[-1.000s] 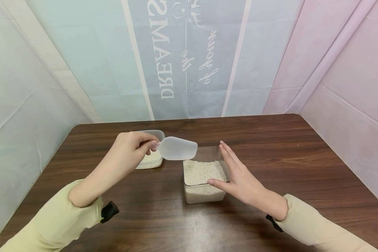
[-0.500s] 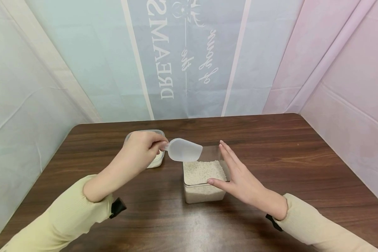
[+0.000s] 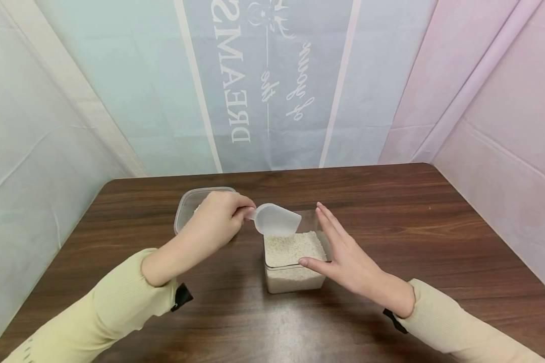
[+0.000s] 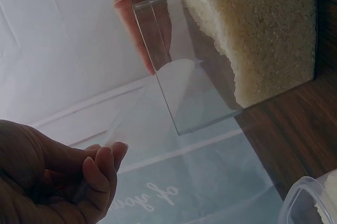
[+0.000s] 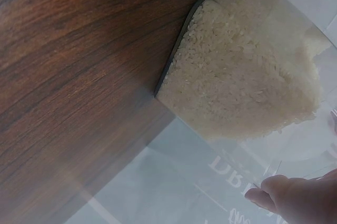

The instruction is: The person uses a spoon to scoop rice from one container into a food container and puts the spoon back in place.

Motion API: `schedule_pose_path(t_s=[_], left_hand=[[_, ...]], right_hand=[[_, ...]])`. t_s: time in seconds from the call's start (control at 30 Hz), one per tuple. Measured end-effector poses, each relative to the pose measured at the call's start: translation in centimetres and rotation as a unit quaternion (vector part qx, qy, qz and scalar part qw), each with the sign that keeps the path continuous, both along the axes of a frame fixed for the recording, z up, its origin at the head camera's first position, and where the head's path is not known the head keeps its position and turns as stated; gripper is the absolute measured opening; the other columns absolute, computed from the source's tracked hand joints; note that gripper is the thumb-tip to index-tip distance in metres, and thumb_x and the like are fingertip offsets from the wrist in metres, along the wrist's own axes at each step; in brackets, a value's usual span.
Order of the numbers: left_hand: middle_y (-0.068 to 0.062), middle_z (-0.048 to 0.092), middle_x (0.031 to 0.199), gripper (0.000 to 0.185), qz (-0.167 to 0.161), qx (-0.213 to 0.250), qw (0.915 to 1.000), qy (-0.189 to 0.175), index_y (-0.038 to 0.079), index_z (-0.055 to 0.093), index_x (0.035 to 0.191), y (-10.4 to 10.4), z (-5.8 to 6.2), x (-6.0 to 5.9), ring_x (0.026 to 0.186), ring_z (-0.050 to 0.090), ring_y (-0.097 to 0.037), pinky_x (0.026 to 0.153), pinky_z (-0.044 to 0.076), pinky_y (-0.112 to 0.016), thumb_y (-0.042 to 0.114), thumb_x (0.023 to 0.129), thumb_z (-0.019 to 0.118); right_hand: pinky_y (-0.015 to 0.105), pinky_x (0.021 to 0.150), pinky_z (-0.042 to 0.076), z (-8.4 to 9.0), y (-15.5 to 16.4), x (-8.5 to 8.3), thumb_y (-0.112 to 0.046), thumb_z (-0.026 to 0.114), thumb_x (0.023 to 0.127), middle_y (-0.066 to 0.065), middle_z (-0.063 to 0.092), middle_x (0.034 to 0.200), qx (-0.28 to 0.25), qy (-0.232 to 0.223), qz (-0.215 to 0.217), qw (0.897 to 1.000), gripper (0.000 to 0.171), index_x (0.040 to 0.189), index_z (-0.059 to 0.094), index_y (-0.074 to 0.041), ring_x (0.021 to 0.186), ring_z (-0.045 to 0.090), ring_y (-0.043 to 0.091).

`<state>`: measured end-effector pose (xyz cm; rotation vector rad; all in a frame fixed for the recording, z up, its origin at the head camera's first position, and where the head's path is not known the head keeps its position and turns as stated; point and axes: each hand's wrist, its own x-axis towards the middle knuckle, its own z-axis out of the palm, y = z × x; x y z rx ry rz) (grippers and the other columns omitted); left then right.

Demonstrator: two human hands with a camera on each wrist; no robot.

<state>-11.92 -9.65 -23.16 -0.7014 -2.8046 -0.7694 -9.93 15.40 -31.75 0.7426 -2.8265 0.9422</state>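
My left hand (image 3: 213, 219) pinches the handle of a translucent white scoop (image 3: 278, 220). The scoop's bowl hangs over the back left part of a clear square container (image 3: 283, 267), its lower edge overlapping the rice (image 3: 295, 249) inside. In the left wrist view, the curled fingertips (image 4: 108, 166) meet the thumb, and the bowl shows through the clear wall. My right hand (image 3: 345, 262) lies along the container's right side with straight fingers, its thumb at the front rim. The right wrist view shows rice (image 5: 237, 71) pressed against the wall, with fingertips (image 5: 279, 190) at the rim.
A shallower clear tub (image 3: 181, 212) stands on the brown wooden table (image 3: 368, 196) to the left, mostly behind my left hand. White rice shows in it in the left wrist view. Fabric curtains (image 3: 154, 101) enclose the table's back and sides.
My left hand has moved right and slightly toward me with the scoop, from beside the tub to over the rice container. My right hand and the container have stayed put.
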Motion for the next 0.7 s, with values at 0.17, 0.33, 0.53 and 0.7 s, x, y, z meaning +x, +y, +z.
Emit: schedule_pose_path(t_s=[0.17, 0.33, 0.53, 0.7], left_hand=[[-0.001, 0.066, 0.076, 0.011, -0.006, -0.004, 1.0, 0.003, 0.004, 0.071, 0.082, 0.6, -0.2, 0.0, 0.065, 0.052, -0.013, 0.059, 0.045, -0.024, 0.001, 0.083, 0.06], [-0.002, 0.067, 0.078, 0.01, -0.024, -0.011, 0.9995, 0.018, 0.003, 0.071, 0.082, 1.1, -0.5, -0.3, 0.068, 0.056, -0.014, 0.063, 0.047, -0.027, -0.001, 0.082, 0.061], [-0.002, 0.066, 0.076, 0.009, -0.04, -0.03, 0.9982, 0.033, 0.003, 0.071, 0.08, 1.6, -1.0, -0.5, 0.066, 0.055, -0.014, 0.063, 0.046, -0.027, -0.001, 0.081, 0.062], [-0.002, 0.066, 0.075, 0.007, -0.047, -0.039, 0.9973, 0.041, 0.003, 0.07, 0.081, 2.1, -1.4, -0.6, 0.066, 0.057, -0.013, 0.063, 0.047, -0.027, 0.001, 0.081, 0.064]], right_hand=[[0.047, 0.103, 0.028, -0.1, 0.0, 0.1, -0.051, 0.062, 0.08, 0.0, 0.006, 0.152, 0.003, 0.0, -0.002, 1.0, 0.095, 0.146, 0.01, -0.008, 0.135, 0.022, 0.024], [0.047, 0.103, 0.029, -0.1, 0.0, 0.1, -0.051, 0.063, 0.08, 0.001, 0.006, 0.152, 0.002, 0.004, -0.001, 1.0, 0.095, 0.146, 0.01, -0.008, 0.134, 0.023, 0.025], [0.048, 0.101, 0.03, -0.1, 0.0, 0.1, -0.049, 0.063, 0.08, 0.001, 0.006, 0.152, 0.0, 0.004, 0.002, 1.0, 0.095, 0.146, 0.009, -0.008, 0.133, 0.024, 0.027], [0.048, 0.101, 0.031, -0.2, 0.0, 0.1, -0.049, 0.064, 0.08, 0.002, 0.007, 0.152, -0.001, 0.004, 0.002, 1.0, 0.095, 0.146, 0.009, -0.009, 0.132, 0.026, 0.028]])
